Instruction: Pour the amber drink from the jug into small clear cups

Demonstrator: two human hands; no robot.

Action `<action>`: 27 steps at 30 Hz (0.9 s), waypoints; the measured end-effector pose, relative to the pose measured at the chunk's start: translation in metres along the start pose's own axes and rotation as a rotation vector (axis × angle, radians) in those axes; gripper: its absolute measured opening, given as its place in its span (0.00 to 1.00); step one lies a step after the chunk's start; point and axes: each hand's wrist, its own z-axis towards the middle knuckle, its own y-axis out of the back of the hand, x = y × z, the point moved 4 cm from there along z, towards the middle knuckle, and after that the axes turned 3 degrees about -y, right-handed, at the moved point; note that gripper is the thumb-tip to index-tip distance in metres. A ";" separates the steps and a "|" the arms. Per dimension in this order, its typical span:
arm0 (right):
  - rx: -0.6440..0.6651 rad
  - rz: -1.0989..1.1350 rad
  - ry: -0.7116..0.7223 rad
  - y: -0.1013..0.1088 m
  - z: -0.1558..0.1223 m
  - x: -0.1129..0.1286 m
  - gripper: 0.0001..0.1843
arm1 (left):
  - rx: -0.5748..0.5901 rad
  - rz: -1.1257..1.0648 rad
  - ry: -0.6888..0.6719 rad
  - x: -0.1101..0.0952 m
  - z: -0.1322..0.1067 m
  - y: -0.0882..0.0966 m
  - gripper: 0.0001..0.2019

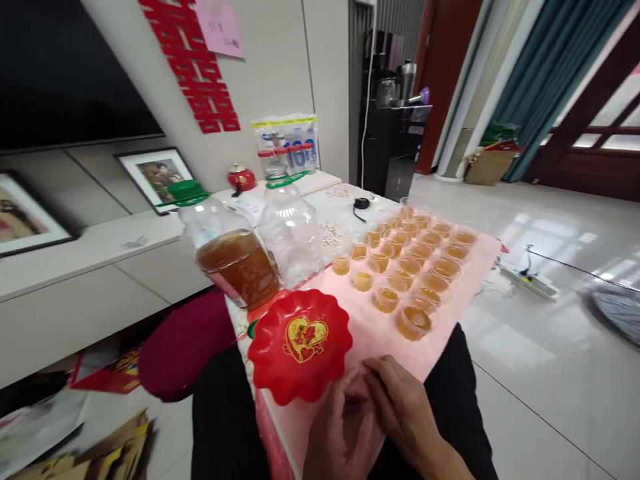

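Observation:
Close together at the near edge of the pink-covered table [350, 320] are my left hand [341, 427] and my right hand [406, 408]. My left fingers curl inward, and my right fingertips pinch against them. Whatever lies between them, if anything, is hidden. Just beyond my left hand is a red scalloped plate [300, 343] with a gold heart print. Several clear plastic cups of amber liquid [414, 321] stand in rows past my right hand. Behind the plate, a large clear jug [237, 260] with a green cap leans, partly filled with brown liquid.
An uncapped clear jug [290, 230] stands beside the filled one. Farther back are a black tape measure [361, 203], a red pot [241, 178] and red-lidded jars [281, 157]. A maroon stool [185, 347] is at left; a power strip [533, 283] lies on the floor at right.

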 end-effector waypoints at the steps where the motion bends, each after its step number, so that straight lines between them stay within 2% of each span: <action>1: 0.017 0.010 0.003 0.002 0.002 0.002 0.11 | 0.016 0.038 -0.011 -0.006 0.002 0.007 0.25; 7: 0.090 -0.026 -0.021 0.019 0.022 0.019 0.07 | 0.144 0.330 -0.073 -0.042 0.013 0.064 0.30; 9: 0.077 -0.065 -0.005 0.025 0.027 0.028 0.13 | 0.068 0.446 -0.139 -0.058 0.016 0.081 0.34; 11: 0.054 -0.102 0.031 0.029 0.030 0.038 0.26 | -0.066 0.573 -0.203 -0.074 0.017 0.091 0.39; 14: -0.005 -0.152 0.106 0.029 0.030 0.052 0.41 | -0.248 0.773 -0.302 -0.092 0.015 0.094 0.43; 17: -0.062 -0.213 0.175 0.021 0.028 0.058 0.44 | -0.344 0.957 -0.398 -0.093 0.015 0.092 0.43; 22: -0.077 -0.283 0.209 0.007 0.027 0.051 0.43 | -0.368 1.111 -0.505 -0.079 0.020 0.090 0.42; 27: -0.086 -0.293 0.184 0.004 0.025 0.048 0.41 | -0.395 1.123 -0.465 -0.075 0.022 0.089 0.45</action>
